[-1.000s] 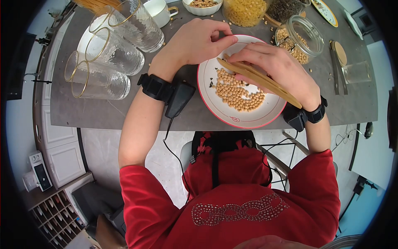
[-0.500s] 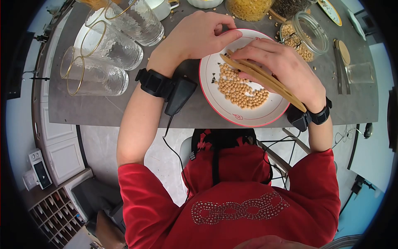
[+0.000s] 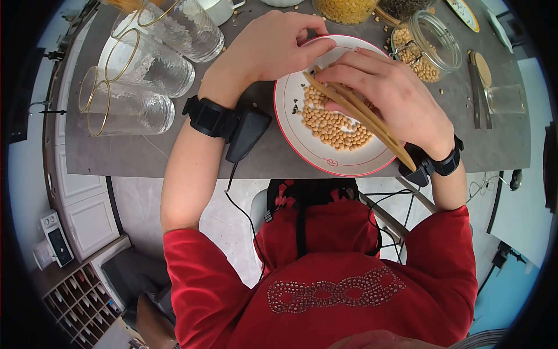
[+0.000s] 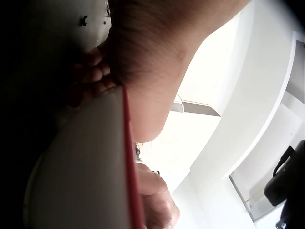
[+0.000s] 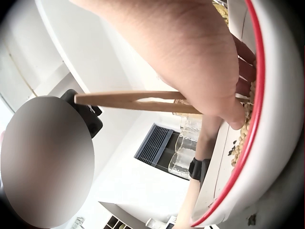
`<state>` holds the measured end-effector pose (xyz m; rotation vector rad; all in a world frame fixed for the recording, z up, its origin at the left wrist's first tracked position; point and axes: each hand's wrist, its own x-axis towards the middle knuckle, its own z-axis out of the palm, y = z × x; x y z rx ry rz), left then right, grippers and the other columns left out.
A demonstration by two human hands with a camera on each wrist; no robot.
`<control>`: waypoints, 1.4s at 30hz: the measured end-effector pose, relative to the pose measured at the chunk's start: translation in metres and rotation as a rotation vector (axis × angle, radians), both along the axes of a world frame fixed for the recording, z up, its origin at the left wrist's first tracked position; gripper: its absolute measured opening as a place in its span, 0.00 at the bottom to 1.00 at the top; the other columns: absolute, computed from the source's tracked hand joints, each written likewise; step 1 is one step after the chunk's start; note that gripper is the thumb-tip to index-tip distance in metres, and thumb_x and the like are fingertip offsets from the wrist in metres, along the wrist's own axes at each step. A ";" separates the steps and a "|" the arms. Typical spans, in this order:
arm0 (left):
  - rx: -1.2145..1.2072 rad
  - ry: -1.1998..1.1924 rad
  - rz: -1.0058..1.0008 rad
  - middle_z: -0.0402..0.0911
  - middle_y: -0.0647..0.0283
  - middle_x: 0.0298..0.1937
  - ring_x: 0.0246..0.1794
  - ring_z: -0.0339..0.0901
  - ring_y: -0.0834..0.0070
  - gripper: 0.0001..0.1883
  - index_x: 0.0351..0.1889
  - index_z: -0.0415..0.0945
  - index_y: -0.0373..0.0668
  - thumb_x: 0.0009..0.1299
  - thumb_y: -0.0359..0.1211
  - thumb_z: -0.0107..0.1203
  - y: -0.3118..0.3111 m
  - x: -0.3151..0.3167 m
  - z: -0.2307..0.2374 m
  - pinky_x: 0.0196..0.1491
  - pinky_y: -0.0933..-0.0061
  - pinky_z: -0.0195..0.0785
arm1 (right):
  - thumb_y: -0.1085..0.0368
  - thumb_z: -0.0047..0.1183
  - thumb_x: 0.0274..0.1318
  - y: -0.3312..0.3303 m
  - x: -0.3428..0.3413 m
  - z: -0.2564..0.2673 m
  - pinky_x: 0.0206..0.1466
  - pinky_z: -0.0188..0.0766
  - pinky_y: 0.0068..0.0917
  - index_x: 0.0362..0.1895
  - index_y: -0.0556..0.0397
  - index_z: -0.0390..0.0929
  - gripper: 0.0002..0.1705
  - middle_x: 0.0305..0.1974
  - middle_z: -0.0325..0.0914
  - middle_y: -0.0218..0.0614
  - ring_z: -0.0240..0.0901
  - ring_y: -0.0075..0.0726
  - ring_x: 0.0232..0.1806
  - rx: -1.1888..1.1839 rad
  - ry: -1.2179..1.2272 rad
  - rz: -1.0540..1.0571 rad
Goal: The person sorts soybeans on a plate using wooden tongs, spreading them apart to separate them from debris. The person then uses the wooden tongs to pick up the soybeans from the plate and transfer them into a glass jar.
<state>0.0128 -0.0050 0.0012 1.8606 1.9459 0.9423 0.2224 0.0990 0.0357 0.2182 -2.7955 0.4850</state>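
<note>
On the table's front edge is a white plate (image 3: 292, 135) with raised sides and a red rim. Pale round dried beans (image 3: 334, 131) lie in its middle, and a few dark bits (image 3: 295, 108) are scattered at the left. My left hand (image 3: 264, 49) grips the plate's far left rim, thumb on top; its other fingers (image 4: 90, 78) curl below the plate in the left wrist view. Over the plate's right half, my right hand (image 3: 395, 96) holds wooden tongs (image 3: 369, 121). Their tips point at the plate's left side, close to the beans. The right fingertips are partly hidden.
Tall gold-rimmed glasses (image 3: 142, 110) lie or lean at the left. Behind the plate stand a jar of yellow pasta (image 3: 346, 9) and an open clip-top jar of beans (image 3: 421, 55). Dark metal tongs (image 3: 482, 99) and a small clear glass (image 3: 504, 99) lie at the right.
The wooden tongs have turned slightly, their rear end now nearer my body. The left hand keeps its grip on the rim. The whole head view has shifted a little.
</note>
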 end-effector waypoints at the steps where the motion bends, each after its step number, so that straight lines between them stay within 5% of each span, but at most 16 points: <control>1: 0.000 0.012 0.001 0.61 0.70 0.15 0.18 0.53 0.82 0.13 0.43 0.81 0.41 0.76 0.42 0.61 0.000 0.001 0.001 0.24 0.72 0.47 | 0.55 0.62 0.62 -0.001 0.001 0.000 0.49 0.77 0.43 0.48 0.51 0.81 0.17 0.43 0.79 0.36 0.78 0.50 0.47 0.024 0.016 0.000; 16: -0.087 -0.052 0.034 0.70 0.70 0.17 0.20 0.60 0.84 0.12 0.46 0.83 0.41 0.76 0.41 0.61 -0.002 0.005 0.008 0.25 0.75 0.54 | 0.54 0.65 0.60 0.003 0.003 0.000 0.51 0.77 0.41 0.51 0.49 0.82 0.19 0.45 0.81 0.36 0.79 0.50 0.48 0.051 -0.005 0.010; 42: 0.026 -0.039 0.004 0.62 0.73 0.16 0.20 0.54 0.83 0.11 0.42 0.82 0.40 0.75 0.39 0.63 0.002 0.001 -0.002 0.25 0.74 0.50 | 0.53 0.62 0.62 0.011 -0.001 -0.004 0.45 0.76 0.45 0.48 0.52 0.81 0.18 0.41 0.80 0.40 0.79 0.55 0.45 -0.073 0.020 0.019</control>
